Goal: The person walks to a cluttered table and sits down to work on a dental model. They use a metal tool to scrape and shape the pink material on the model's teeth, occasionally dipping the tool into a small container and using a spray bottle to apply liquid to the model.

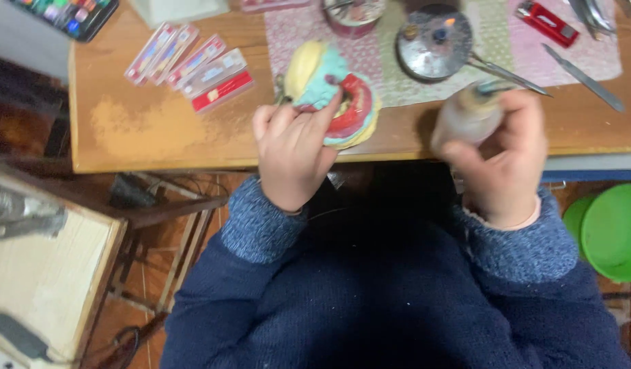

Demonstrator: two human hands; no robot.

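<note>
1. Where the wooden table (158,130) meets the picture's left edge, a row of flat plastic-wrapped packets (192,65) in pink and red lies fanned out, with a paint palette (66,12) at the top corner.
2. The left hand (295,147) has its fingers curled around a dental cast model (332,89) of yellow, turquoise and red parts, held at the table's near edge.
3. A round metal dish (433,42) with tweezers (507,74) rests on a patterned cloth (390,61).
4. The right hand (503,157) is wrapped around a blurred pale bottle (466,119), tilted toward the model.
5. A red lighter (548,22) and a metal blade tool (583,77) lie further right; a green bowl (612,232) sits below.
</note>
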